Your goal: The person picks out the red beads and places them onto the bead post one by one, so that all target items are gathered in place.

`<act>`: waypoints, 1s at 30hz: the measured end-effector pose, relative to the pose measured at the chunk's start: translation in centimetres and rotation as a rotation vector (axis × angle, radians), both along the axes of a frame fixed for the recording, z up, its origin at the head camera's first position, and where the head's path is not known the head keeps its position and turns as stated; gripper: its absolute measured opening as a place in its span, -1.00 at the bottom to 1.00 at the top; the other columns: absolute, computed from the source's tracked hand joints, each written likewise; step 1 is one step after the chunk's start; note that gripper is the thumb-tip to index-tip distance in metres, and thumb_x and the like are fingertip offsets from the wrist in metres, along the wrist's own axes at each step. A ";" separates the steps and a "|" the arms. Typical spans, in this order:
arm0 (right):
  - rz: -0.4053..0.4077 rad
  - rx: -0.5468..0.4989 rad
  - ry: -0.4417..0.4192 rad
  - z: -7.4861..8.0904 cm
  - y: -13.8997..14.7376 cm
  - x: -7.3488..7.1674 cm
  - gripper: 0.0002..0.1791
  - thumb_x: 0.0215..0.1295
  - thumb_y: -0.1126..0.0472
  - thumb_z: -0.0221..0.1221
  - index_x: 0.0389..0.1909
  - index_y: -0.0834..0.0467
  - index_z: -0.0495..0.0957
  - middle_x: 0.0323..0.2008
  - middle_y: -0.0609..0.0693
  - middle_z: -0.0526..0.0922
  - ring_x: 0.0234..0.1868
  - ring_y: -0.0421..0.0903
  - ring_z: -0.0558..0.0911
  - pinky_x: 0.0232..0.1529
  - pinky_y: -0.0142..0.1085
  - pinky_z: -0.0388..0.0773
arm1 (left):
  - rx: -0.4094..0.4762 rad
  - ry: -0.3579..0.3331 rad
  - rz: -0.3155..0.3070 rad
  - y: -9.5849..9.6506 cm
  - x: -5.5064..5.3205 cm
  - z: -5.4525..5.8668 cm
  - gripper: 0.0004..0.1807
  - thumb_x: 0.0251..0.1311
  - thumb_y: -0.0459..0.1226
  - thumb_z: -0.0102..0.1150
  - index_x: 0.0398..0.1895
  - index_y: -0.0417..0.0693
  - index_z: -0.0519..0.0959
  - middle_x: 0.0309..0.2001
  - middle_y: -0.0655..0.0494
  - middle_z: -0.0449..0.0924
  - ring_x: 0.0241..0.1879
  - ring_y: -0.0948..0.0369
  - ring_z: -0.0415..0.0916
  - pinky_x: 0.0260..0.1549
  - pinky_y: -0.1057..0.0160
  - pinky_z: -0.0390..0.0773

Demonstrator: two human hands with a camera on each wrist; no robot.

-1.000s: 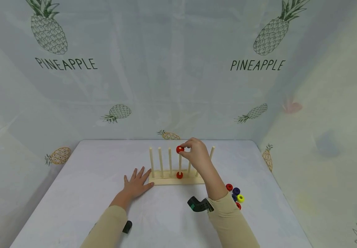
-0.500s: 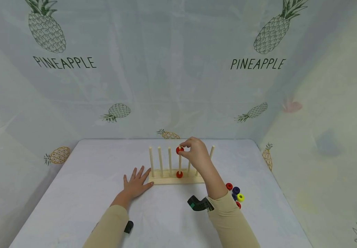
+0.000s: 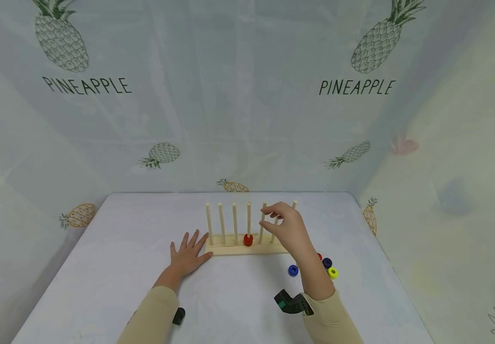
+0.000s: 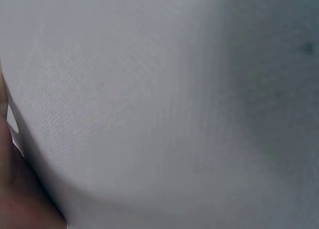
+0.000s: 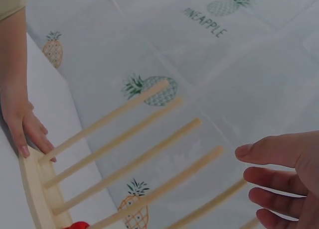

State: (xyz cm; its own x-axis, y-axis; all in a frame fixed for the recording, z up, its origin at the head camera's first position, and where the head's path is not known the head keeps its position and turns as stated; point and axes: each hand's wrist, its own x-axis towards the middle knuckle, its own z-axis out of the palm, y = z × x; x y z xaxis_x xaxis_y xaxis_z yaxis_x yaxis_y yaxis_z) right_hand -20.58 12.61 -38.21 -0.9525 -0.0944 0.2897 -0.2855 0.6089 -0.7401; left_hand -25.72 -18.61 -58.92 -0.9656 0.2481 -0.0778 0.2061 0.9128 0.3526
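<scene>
A pale wooden rack [image 3: 230, 250] with several upright pegs stands on the table. Red beads [image 3: 248, 240] sit stacked low on its fourth peg from the left, also partly showing as a red bead [image 5: 79, 225] in the right wrist view. My left hand [image 3: 186, 258] lies flat with fingers spread, its fingertips at the rack's left end. Close by the tops of the pegs to the right hovers my right hand [image 3: 288, 228], thumb and fingers apart with nothing between them. The left wrist view shows mostly white cloth and an edge of the left hand [image 4: 20, 194].
Right of the rack lie loose beads: a blue bead [image 3: 293, 270], a dark blue bead [image 3: 327, 263], a yellow bead [image 3: 332, 273] and a red bead [image 3: 319, 256], partly behind the right forearm. A pineapple-print cloth [image 3: 247, 95] hangs behind the white table [image 3: 144, 220].
My right hand has let go of the red bead at the peg's top and moved right. That bead has dropped onto the lower one. My left hand has stayed put.
</scene>
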 end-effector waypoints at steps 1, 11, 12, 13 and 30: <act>-0.001 -0.002 -0.006 -0.2 0.3 0.2 -0.71 0.11 0.25 0.42 -0.11 0.14 0.69 -0.16 -0.06 0.65 -0.15 -0.05 0.55 -0.08 -0.11 0.51 | -0.002 0.000 0.001 0.0 0.0 0.0 -0.12 0.24 0.40 -0.19 0.55 0.26 0.04 0.56 -0.01 -0.18 0.50 -0.16 -0.37 0.19 -0.46 -0.48; -0.039 0.053 -0.072 -2.6 3.3 2.0 -0.67 0.10 0.27 0.42 -0.07 0.13 0.67 -0.16 -0.03 0.66 -0.13 0.00 0.57 -0.04 -0.08 0.53 | -0.002 -0.008 0.007 -0.1 0.1 0.1 -0.12 0.25 0.40 -0.20 0.56 0.27 0.02 0.56 0.01 -0.20 0.50 -0.14 -0.39 0.20 -0.44 -0.50; -0.041 0.064 -0.081 -2.8 3.6 2.1 -0.67 0.10 0.27 0.42 -0.07 0.14 0.67 -0.15 -0.03 0.66 -0.12 0.00 0.57 -0.03 -0.07 0.53 | 0.000 -0.006 0.007 -0.1 0.2 0.2 -0.12 0.25 0.40 -0.20 0.56 0.27 0.02 0.56 0.01 -0.20 0.50 -0.14 -0.39 0.20 -0.44 -0.50; -0.046 0.075 -0.093 -3.1 3.8 2.3 -0.67 0.10 0.27 0.42 -0.07 0.13 0.67 -0.15 -0.03 0.66 -0.13 -0.02 0.56 -0.04 -0.07 0.54 | 0.004 -0.003 0.005 0.0 0.2 0.2 -0.12 0.25 0.40 -0.20 0.55 0.27 0.03 0.56 0.01 -0.20 0.50 -0.14 -0.39 0.20 -0.44 -0.50; -0.128 0.103 -0.259 -5.6 7.0 4.5 -0.62 0.13 0.25 0.40 0.00 0.18 0.64 -0.14 0.04 0.64 -0.10 0.03 0.55 -0.09 -0.06 0.56 | 0.021 0.019 0.006 0.3 0.5 0.4 -0.14 0.27 0.35 -0.14 0.54 0.22 0.07 0.55 -0.03 -0.16 0.49 -0.17 -0.35 0.21 -0.44 -0.49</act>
